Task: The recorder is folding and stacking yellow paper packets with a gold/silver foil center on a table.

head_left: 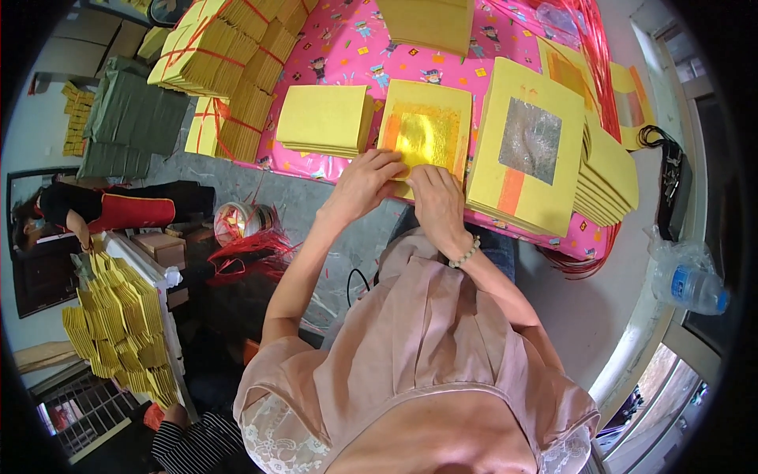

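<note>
A yellow paper sheet (433,93) with a shiny gold square and orange border lies in front of me on the pink patterned tablecloth (339,47). At its near left edge my left hand (365,186) is closed, fingertips bent onto the paper. Beside it my right hand (438,204), with a beaded bracelet at the wrist, pinches the near edge, its fingers curled on the sheet. A folded yellow paper stack (324,117) sits left of the sheet. To the right stands a thicker yellow paper stack (489,166), its top sheet bearing a silver square and an orange strip.
Bundles of yellow paper (229,55) tied with red string rise at the back left. Red plastic strands (604,87) hang at the right, near a folded stack (604,182) and a plastic bottle (695,289). A co-worker (118,209) is at another table on the left.
</note>
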Tool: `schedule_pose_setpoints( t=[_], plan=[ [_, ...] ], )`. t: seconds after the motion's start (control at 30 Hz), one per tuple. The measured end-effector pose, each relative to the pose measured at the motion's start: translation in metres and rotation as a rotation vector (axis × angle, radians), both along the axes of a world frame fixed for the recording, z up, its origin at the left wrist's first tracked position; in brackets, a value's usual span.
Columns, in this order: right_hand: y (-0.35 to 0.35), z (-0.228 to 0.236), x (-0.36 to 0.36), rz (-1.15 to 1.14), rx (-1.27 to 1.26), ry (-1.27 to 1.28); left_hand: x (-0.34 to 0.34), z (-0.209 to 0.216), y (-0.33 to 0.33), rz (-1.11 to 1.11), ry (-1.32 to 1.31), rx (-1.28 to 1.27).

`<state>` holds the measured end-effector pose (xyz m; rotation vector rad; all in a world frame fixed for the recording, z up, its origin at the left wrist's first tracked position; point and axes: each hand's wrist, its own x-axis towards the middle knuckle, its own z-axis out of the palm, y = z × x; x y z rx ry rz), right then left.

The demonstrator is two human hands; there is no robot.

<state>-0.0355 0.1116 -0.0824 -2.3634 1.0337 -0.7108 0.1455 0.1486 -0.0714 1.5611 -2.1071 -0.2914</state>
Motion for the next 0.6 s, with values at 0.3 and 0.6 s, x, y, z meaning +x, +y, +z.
schedule_pose_setpoints(
  t=[0.3,0.6],
  plan=[
    [0.022,0.018,-0.007,0.093,-0.334,-0.264,0.021,0.033,-0.052,-0.102,-0.099,0.32],
    [-0.017,-0.018,0.027,-0.127,-0.179,-0.025,0.037,0.068,-0.131,-0.17,-0.037,0.511]
  ],
)
